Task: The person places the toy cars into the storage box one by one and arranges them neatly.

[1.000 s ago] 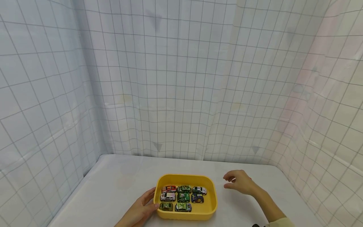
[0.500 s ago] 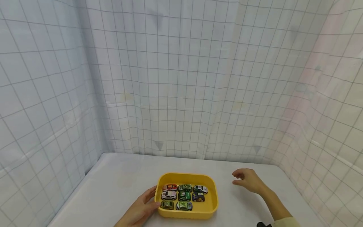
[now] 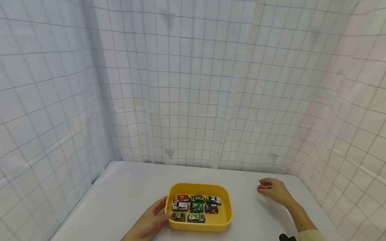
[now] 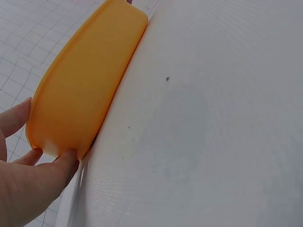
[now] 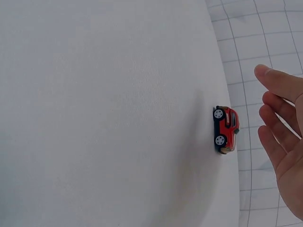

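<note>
My left hand (image 3: 149, 219) grips the left end of a yellow plastic bin (image 3: 199, 228), thumb over the rim and fingers against the outer wall. In the left wrist view, the fingers also touch the end of the bin near its base. Several small toy cars (image 3: 196, 207) stand inside in rows, green, white, orange and blue ones among them. Farther right, my right hand (image 3: 275, 191) hovers by a red toy car (image 5: 227, 130) on the table. Seen from the right wrist, its fingers are loosely bent and apart from the car, holding nothing.
A white-covered table (image 3: 135, 180) lies under everything. White curtains with a grid pattern (image 3: 187, 100) enclose it at the back and both sides. Bare floor of the bin shows at its front right.
My right hand has moved right, away from the bin, and the red toy car now shows between its fingers in the head view. The left hand stays on the bin.
</note>
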### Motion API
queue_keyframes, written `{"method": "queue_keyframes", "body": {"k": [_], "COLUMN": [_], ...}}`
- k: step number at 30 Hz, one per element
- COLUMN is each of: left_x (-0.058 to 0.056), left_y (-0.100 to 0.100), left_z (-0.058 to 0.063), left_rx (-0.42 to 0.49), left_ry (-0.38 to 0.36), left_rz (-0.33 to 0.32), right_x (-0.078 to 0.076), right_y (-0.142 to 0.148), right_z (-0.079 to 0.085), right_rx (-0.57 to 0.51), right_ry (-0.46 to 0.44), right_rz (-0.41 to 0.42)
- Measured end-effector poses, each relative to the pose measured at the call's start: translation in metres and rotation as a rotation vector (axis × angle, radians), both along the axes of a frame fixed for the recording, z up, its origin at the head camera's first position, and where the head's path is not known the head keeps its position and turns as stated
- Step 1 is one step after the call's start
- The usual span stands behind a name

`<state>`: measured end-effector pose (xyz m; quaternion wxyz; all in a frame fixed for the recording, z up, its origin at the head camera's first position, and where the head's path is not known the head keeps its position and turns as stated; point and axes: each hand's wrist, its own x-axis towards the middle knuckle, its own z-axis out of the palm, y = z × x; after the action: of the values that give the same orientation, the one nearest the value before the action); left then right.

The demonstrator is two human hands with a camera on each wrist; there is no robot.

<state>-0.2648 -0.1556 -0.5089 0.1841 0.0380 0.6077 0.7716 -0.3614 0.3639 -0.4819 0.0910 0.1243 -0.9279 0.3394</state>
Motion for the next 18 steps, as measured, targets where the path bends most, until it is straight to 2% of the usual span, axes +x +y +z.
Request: {"method": "queue_keyframes", "body": {"k": [8, 15, 18], "left_x": [0.001, 0.001, 0.001], "left_y": [0.000, 0.000, 0.000], "left_z": [0.002, 0.001, 0.002], "left_rx": [0.001, -0.008, -0.005], "left_ry": [-0.002, -0.001, -0.013], "left_rz": [0.007, 0.016, 0.020], "right_x": [0.002, -0.002, -0.005], "right_y": [0.011, 0.017, 0.020], "right_z": [-0.005, -0.015, -0.025], "right_rx": [-0.055, -0.042, -0.056], "right_ry": [-0.067, -0.055, -0.115], "right_rz": [-0.065, -0.093, -0.125]}}
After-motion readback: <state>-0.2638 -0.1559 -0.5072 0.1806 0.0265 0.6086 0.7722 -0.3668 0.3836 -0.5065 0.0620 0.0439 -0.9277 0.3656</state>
